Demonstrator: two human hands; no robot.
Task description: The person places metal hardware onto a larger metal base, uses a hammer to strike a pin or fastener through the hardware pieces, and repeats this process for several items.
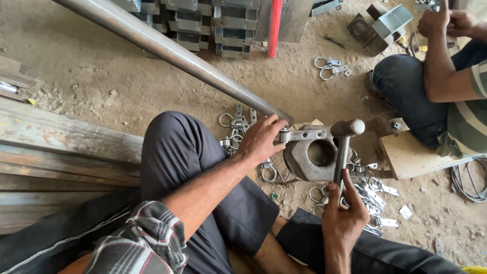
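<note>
my left hand (pixel 261 141) has its fingers clamped on a metal latch piece (pixel 303 135), laid flat across the heavy iron block (pixel 310 155) with the hole, on the floor just past my knee. my right hand (pixel 342 215) grips the hammer (pixel 345 139), its head poised right over the piece's right end. i judge the batch is midway: latch pieces lie in heaps left (pixel 234 129) and right (pixel 368 190) of the block.
</note>
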